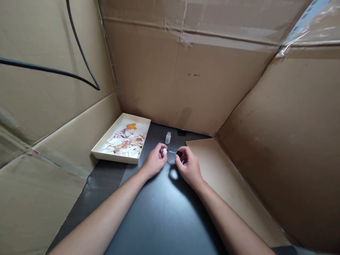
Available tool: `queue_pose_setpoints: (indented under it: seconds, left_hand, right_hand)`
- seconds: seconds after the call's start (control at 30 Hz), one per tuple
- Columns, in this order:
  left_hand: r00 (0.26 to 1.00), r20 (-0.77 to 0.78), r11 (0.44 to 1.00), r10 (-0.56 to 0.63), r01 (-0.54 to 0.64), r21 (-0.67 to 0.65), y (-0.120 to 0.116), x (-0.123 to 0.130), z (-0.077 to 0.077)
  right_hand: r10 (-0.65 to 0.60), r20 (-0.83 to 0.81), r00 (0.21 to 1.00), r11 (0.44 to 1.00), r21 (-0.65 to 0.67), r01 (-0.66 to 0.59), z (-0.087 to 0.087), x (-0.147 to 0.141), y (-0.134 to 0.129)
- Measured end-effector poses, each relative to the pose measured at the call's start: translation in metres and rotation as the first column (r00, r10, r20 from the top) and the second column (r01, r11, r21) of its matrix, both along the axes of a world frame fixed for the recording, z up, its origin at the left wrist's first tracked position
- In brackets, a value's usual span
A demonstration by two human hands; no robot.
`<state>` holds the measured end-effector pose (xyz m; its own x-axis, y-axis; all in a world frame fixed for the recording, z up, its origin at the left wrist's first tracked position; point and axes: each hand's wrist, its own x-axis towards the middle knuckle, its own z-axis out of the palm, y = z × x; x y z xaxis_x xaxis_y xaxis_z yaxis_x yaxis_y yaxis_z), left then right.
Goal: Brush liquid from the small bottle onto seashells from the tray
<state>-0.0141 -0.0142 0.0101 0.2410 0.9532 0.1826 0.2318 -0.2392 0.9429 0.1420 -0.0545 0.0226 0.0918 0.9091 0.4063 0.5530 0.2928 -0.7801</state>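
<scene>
Between the fingers of my left hand (155, 161) is a small white piece (165, 151), too small to identify for certain; it resembles the shells in the tray. My right hand (189, 166) pinches a brush cap by its black top (179, 154). The cap's thin pale stem (172, 152) points left, its tip at or very near the white piece; contact cannot be made out. Just beyond both hands a small translucent bottle (168, 137) stands upright and uncapped on the dark table (156, 219). A shallow cream tray (117, 158) of shells (127, 140) lies left of my left hand.
Cardboard walls (170, 71) enclose the table at the back and both sides. A flat cardboard sheet (225, 177) lies along the right. At upper left hangs a black cable (79, 46). Small white specks lie near the bottle.
</scene>
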Motion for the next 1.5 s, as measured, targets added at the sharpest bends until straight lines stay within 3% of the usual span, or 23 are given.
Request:
queue_pose_setpoints:
  seconds: [0.23,0.37,0.53,0.67,0.83,1.0,1.13,1.3,1.5]
  left_hand:
    - [1.000,-0.002,1.000,-0.007,0.007,0.011,0.0003,0.0002,0.0000]
    - [1.000,-0.004,1.000,-0.011,0.011,0.007,0.0002,0.0000,-0.0004]
    - [1.000,0.006,1.000,-0.016,0.016,0.002,-0.0009,-0.0001,0.0028]
    - [1.000,0.019,1.000,-0.021,0.021,-0.002,-0.0017,-0.0003,0.0045]
    - [0.997,0.051,0.999,-0.050,0.050,0.001,-0.0010,-0.0004,0.0018]
    - [0.997,0.053,0.998,-0.060,0.060,0.002,0.0005,-0.0008,-0.0014]
    - [0.996,0.050,0.998,-0.070,0.070,0.006,0.0009,-0.0014,-0.0018]
    - [0.996,0.052,0.997,-0.075,0.075,-0.005,0.0002,-0.0013,-0.0001]
    - [0.996,0.048,0.997,-0.076,0.076,0.001,0.0007,-0.0011,-0.0016]
  right_hand:
    - [0.047,-0.023,0.999,0.999,-0.008,-0.047,0.0007,-0.0008,-0.0009]
    - [-0.009,0.010,1.000,1.000,0.009,0.009,0.0007,-0.0003,-0.0010]
    - [0.046,-0.037,0.998,0.999,-0.003,-0.047,-0.0003,-0.0007,-0.0006]
    - [-0.006,0.010,1.000,1.000,0.004,0.006,-0.0010,-0.0008,-0.0001]
    - [0.054,-0.019,0.998,0.998,-0.017,-0.054,0.0002,-0.0014,-0.0009]
    - [0.003,0.015,1.000,1.000,-0.002,-0.003,0.0007,-0.0008,-0.0014]
    - [0.062,-0.036,0.997,0.998,-0.012,-0.063,0.0003,-0.0009,-0.0017]
    - [0.009,0.015,1.000,1.000,-0.012,-0.009,0.0004,-0.0010,-0.0012]
    - [0.050,0.010,0.999,0.999,-0.016,-0.049,0.0008,-0.0013,-0.0013]
